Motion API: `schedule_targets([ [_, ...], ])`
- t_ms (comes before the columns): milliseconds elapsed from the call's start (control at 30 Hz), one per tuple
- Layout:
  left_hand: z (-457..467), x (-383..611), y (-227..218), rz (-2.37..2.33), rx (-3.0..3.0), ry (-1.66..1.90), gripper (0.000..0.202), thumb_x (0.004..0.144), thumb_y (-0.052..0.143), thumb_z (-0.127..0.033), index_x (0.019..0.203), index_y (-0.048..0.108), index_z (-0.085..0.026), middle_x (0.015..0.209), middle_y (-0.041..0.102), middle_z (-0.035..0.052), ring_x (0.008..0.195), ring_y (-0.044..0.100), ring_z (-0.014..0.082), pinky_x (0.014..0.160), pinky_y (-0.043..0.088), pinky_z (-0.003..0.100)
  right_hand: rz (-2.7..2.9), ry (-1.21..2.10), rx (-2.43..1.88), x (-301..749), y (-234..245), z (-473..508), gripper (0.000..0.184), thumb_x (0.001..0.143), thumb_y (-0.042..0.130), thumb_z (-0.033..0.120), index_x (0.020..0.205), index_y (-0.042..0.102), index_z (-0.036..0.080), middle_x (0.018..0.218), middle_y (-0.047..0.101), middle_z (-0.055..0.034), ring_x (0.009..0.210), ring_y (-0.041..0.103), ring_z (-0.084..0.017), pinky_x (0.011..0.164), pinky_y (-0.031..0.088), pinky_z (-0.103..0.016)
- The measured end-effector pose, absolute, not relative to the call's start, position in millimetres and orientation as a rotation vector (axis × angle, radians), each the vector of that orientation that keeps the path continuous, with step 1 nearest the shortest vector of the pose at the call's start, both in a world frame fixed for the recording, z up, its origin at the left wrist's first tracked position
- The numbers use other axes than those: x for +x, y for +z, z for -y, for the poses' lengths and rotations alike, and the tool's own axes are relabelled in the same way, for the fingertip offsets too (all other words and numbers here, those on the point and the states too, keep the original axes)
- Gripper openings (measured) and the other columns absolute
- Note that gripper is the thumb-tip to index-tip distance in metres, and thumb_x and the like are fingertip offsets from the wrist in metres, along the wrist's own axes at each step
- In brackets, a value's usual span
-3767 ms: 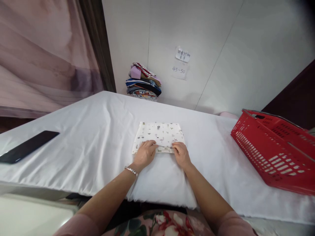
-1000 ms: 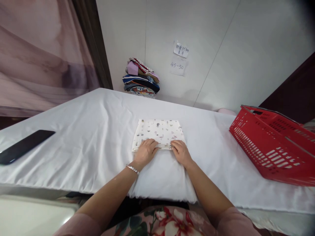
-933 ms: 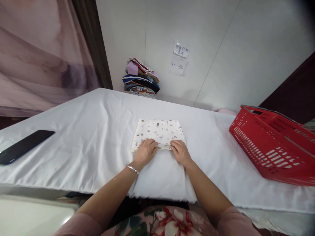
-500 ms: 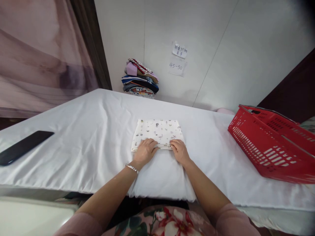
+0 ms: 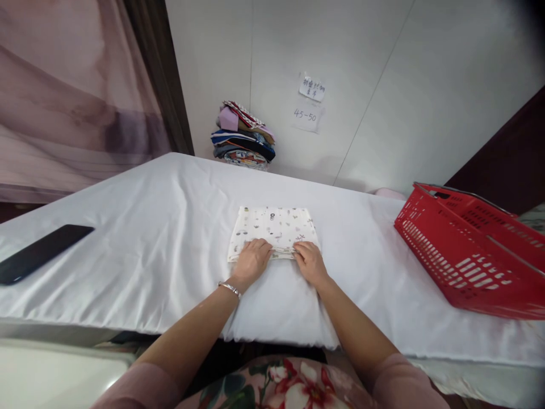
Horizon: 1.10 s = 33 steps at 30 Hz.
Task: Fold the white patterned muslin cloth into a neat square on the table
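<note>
A white cloth (image 5: 275, 226) with small printed figures lies folded into a flat, layered rectangle on the white-covered table (image 5: 140, 244). On its near edge, toward the left, my left hand (image 5: 254, 260) is closed, fingers on top and thumb at the edge. My right hand (image 5: 310, 262) grips the same edge near the right corner, its fingers curled over the layers. Between the two hands several fold layers show. A silver bracelet (image 5: 230, 288) circles my left wrist.
At the right stands a red plastic basket (image 5: 464, 255). A black phone-like slab (image 5: 42, 253) lies at the left. Behind the table's far edge, a pile of folded fabrics (image 5: 243, 136) rests against the wall, where paper notes (image 5: 310, 102) hang. A pink curtain (image 5: 76, 96) hangs at left.
Almost nothing differs. Both hands stay on the cloth's near edge, with the left thumb drawn in slightly under the hand.
</note>
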<state>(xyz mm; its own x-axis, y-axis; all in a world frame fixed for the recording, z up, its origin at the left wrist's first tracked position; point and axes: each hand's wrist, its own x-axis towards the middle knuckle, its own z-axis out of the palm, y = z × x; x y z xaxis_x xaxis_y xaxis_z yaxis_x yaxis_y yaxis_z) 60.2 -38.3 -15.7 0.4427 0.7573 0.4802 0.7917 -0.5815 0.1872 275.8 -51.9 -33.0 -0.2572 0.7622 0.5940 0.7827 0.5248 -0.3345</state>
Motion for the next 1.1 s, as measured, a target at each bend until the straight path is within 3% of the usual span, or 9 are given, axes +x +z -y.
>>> schedule_targets([
  [167,39.6,58.4,-15.4,1.372,-2.625,-0.832,0.024,0.093,0.038,-0.028,0.090,0.059,-0.017,0.089,0.060,0.0053,0.085,0.052,0.0200,0.076,0.040,0.036,2.059,-0.103,-1.207,276.0,-30.0,54.7,0.023,0.090,0.041,0.020,0.102,0.061,0.018,0.103,0.064,-0.0083,0.097,0.053,-0.021,0.086,0.041,-0.039],
  [533,40.7,52.1,-21.9,1.300,-2.707,-0.920,0.019,0.087,0.051,-0.031,0.099,0.059,-0.019,0.096,0.060,0.0054,0.092,0.051,0.0208,0.080,0.041,0.036,2.143,-0.010,-1.199,281.6,-31.4,58.2,0.023,0.085,0.050,0.018,0.105,0.060,0.019,0.107,0.062,-0.0084,0.100,0.052,-0.023,0.087,0.042,-0.041],
  [1100,39.9,54.8,-20.3,1.335,-2.682,-0.881,0.021,0.091,0.043,-0.030,0.095,0.061,-0.019,0.091,0.060,0.0053,0.088,0.052,0.0205,0.077,0.042,0.037,2.149,-0.057,-1.238,279.8,-31.3,56.8,0.026,0.090,0.044,0.020,0.110,0.060,0.020,0.108,0.062,-0.0084,0.100,0.052,-0.022,0.087,0.043,-0.040],
])
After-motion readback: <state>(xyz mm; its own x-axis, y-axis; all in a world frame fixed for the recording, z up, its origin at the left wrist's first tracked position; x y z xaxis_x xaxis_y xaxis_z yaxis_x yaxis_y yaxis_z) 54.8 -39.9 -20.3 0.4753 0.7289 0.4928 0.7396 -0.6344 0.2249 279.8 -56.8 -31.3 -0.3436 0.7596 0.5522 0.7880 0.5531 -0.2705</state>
